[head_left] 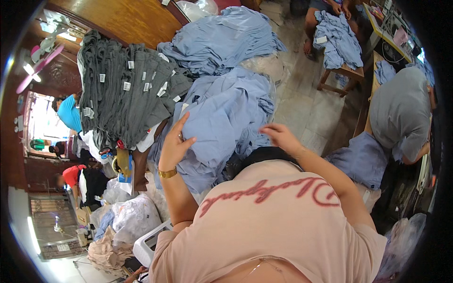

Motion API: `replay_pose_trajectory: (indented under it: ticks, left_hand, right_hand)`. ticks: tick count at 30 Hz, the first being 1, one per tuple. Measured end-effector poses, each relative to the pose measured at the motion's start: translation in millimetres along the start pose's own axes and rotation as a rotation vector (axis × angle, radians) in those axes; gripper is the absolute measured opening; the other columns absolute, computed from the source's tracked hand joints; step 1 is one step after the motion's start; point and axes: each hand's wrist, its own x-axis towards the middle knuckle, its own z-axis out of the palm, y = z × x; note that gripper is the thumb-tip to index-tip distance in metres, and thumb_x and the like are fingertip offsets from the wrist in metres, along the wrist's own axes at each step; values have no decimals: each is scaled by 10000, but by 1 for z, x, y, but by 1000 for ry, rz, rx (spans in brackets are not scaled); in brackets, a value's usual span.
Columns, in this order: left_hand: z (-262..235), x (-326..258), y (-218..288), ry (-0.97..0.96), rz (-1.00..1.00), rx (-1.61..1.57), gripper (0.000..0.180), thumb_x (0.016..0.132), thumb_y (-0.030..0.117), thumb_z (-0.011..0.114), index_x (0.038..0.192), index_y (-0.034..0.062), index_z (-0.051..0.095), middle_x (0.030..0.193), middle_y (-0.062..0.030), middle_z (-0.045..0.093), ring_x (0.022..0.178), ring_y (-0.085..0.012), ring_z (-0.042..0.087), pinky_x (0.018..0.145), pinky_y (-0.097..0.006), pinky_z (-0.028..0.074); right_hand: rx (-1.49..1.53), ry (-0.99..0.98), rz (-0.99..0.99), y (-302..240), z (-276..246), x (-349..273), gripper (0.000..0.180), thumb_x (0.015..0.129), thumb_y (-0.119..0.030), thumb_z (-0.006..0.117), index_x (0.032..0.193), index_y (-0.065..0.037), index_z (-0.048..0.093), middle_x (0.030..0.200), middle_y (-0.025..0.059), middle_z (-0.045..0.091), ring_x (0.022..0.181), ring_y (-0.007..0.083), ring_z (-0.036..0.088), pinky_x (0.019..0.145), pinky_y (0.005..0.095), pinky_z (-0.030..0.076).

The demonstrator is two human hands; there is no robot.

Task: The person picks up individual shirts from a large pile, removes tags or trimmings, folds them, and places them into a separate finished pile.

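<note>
Here, your left hand (pixel 174 147), grip wide, and right hand (pixel 282 138), grip loosely curled, flank the near blue garment pile (pixel 217 115); tagged grey garments (pixel 115 92) crowd its left, another blue pile (pixel 219 40) blocks the far side

The blue garments (pixel 212 111) are thin matt cloth, smooth in places, crumpled in others. The grey garments (pixel 115 78) look like heavier, dull cloth, with smooth paper-like tags (pixel 127 86). A wristband (pixel 167 173) shines like metal. The wall panel (pixel 127 19) is glossy wood, the low bench (pixel 350 72) duller wood. The white stool (pixel 144 249) is smooth plastic; a clear bag (pixel 408 233) is crinkled, shiny plastic.
</note>
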Motion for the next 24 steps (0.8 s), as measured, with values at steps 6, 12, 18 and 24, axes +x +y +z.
replay_pose_trajectory:
  ticks: [6, 12, 18, 24]
  left_hand:
    - [11, -1, 5, -42, -81, -64, 742, 622, -7, 656, 1304, 86, 380, 1227, -112, 468, 1108, -192, 433, 920, -259, 319]
    - [21, -6, -16, -1, 15, -187, 677, 683, 29, 635, 1304, 59, 368, 1311, -120, 409, 1208, -202, 372, 990, -283, 264]
    - [20, -5, -16, 73, -78, -150, 558, 749, 66, 596, 1273, 25, 409, 1251, -74, 461, 1136, -163, 401, 963, -263, 268]
    - [30, -17, -48, 115, -149, -59, 583, 685, -17, 634, 1237, 33, 453, 997, -48, 518, 795, -112, 477, 716, -204, 379]
  right_hand:
    - [148, -202, 289, 18, 68, 51, 228, 821, -197, 541, 966, -27, 582, 763, 43, 549, 390, 104, 385, 364, 266, 338]
    - [279, -29, 312, 30, 70, 49, 138, 800, -183, 585, 854, -56, 576, 663, 15, 503, 396, 102, 388, 351, 258, 274]
    - [485, -137, 219, 13, 68, 33, 193, 760, -164, 664, 694, -97, 495, 584, -30, 425, 420, 84, 343, 398, 230, 279]
    - [284, -125, 328, 8, 53, 4, 212, 717, -84, 691, 681, -92, 481, 519, -25, 401, 413, 91, 345, 386, 240, 269]
